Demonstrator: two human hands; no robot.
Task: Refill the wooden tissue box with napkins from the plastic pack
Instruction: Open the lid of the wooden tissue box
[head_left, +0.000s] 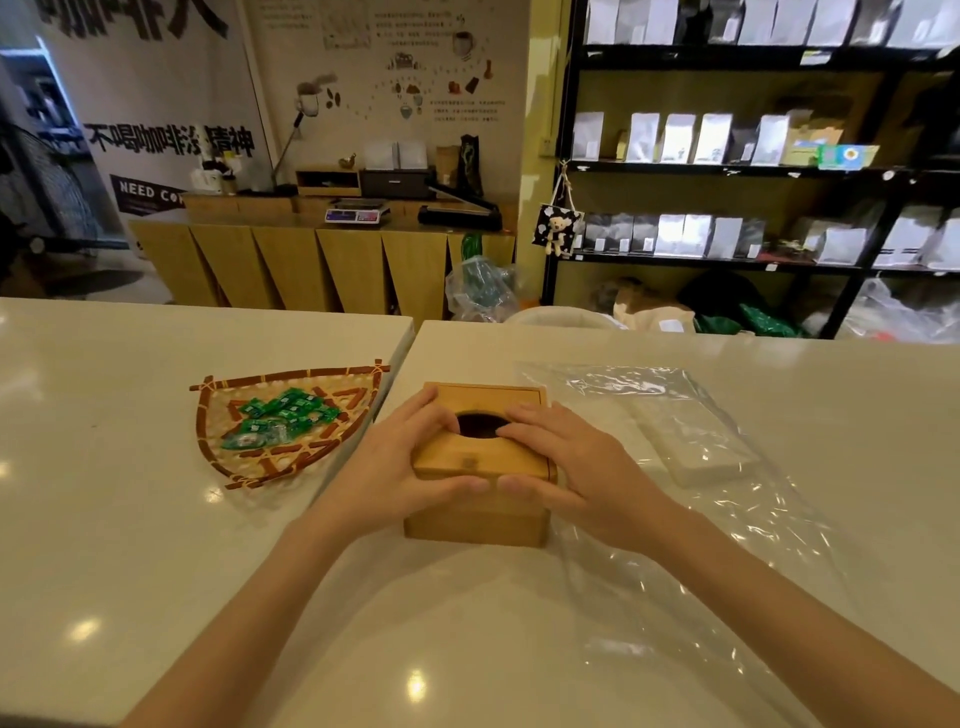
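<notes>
Squarely in the head view, the wooden tissue box (480, 462) sits on the white desk (415, 623) with both hands clasped on it. The left hand (397, 467) grips its left side, fingers (431, 415) curled onto the lid beside the dark oval opening (480, 425), thumb laid along the near edge. The right hand (563, 462) mirrors it on the right, and the two thumb tips nearly meet at the front of the lid. Neither hand pinches anything else.

Just right of the box lies the clear plastic pack (701, 467), crumpled and spread flat, with a white stack of napkins (696, 447) inside it, near the right hand. To the left, past a seam between two desk tops, a woven bamboo tray (228, 462) holds green candies (280, 418). Bare desk lies open toward the near edge.
</notes>
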